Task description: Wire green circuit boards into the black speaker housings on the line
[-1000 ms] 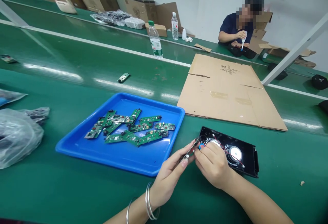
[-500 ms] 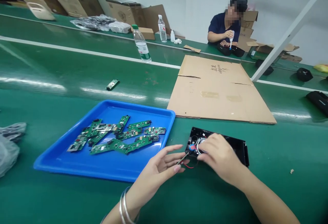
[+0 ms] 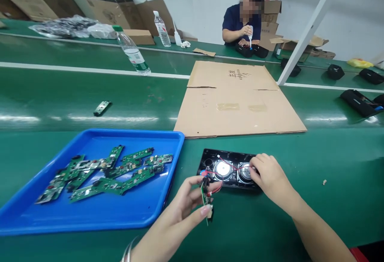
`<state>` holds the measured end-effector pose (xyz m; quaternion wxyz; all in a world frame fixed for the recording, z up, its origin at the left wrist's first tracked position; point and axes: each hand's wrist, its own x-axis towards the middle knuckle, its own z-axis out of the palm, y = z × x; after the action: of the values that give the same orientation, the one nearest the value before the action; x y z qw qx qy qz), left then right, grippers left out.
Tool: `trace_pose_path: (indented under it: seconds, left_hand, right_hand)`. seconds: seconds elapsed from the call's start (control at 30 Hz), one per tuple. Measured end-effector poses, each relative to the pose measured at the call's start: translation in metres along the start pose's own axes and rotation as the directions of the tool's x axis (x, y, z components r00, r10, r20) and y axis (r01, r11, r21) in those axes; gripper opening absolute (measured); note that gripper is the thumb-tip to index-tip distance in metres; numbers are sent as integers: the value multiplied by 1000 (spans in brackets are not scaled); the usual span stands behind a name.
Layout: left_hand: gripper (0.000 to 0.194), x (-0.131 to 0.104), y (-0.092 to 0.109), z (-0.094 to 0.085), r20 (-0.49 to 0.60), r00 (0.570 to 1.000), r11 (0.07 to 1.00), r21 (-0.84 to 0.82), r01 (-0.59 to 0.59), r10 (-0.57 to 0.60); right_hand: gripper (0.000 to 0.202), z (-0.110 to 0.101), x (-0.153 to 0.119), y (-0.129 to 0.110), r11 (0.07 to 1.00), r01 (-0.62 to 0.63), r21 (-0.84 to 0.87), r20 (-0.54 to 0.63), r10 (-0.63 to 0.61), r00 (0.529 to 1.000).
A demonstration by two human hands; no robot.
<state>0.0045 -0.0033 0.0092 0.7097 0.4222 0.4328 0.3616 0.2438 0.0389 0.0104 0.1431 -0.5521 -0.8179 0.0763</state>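
My left hand (image 3: 192, 204) pinches a green circuit board (image 3: 207, 202) on edge between thumb and fingers. Red and black wires (image 3: 216, 188) hang from the board, and a small blue-and-red round part (image 3: 204, 173) sits by its upper end. Just beyond lies an open black speaker housing (image 3: 210, 156) with two round speakers, the left one (image 3: 223, 170) in full view and the right one (image 3: 244, 173) partly covered. Over the housing's right end is my right hand (image 3: 268, 174), its fingertips closed on a thin red wire (image 3: 237, 167) that runs across the speakers.
A blue tray (image 3: 159, 210) with several circuit boards stands at the left. Behind the housing lies flat cardboard (image 3: 240, 122). A single board (image 3: 102, 108) and a water bottle (image 3: 135, 56) are farther off. Across the bench a co-worker (image 3: 243, 26) holds a white squeeze bottle (image 3: 250, 35).
My right hand has moved from the left speaker to the housing's right end, uncovering the speakers. My left hand has turned the circuit board so more of its face shows. The view has swung right.
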Motion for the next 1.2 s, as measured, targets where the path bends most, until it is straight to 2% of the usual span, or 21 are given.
trace_pose_path:
  seconds: [0.1,0.17,0.27,0.33,0.43,0.5,0.53,0.6,0.63,0.7,0.83,0.97,1.07,1.2]
  left_hand:
    - [47,8,1,16,-62,995,995,64,-77,81]
    - [46,15,3,25,-90,987,988,94,-123,132]
    - [38,25,-3,33,-175,953,961,171,-216,246]
    - [35,31,-13,34,-278,894,925,249,-286,351]
    - [34,36,-29,31,-369,792,853,398,-337,486]
    - [31,38,-36,28,-345,769,805,482,-347,538]
    - [30,38,-38,27,-323,771,785,517,-342,549]
    - [30,38,-40,24,-289,773,744,585,-324,564]
    - [30,38,-40,22,-281,770,724,615,-313,572]
    - [31,38,-41,20,-263,765,689,658,-303,588]
    - [30,37,-40,19,-241,763,659,691,-299,599]
    - [31,34,-32,23,-210,791,638,721,-272,575]
    - [31,31,-25,26,-196,819,641,726,-248,539]
    - [32,31,-20,27,-171,837,655,709,-263,520]
  right_hand:
    - [13,7,11,-4,955,88,284,-122,-55,991]
    - [13,11,17,-9,871,86,484,-106,-39,994]
    - [9,15,23,-15,679,-97,727,99,37,994]
    - [6,18,24,-16,550,-233,802,233,72,970]
    - [18,23,25,-14,369,-353,860,332,121,936]
    - [23,24,24,-11,308,-379,872,344,163,925]
    - [20,24,24,-10,328,-371,869,330,175,928]
    - [9,21,24,-9,448,-307,839,275,138,952]
    - [5,19,24,-9,515,-257,818,249,86,965]
    - [11,14,24,-11,610,-160,776,219,-23,975]
    - [17,8,23,-16,685,-99,722,232,-105,967]
    - [14,9,20,-22,785,-83,614,205,-57,977]
    - [14,15,17,-25,888,6,461,86,-52,995]
    - [13,24,12,-27,934,225,279,-115,-200,973]
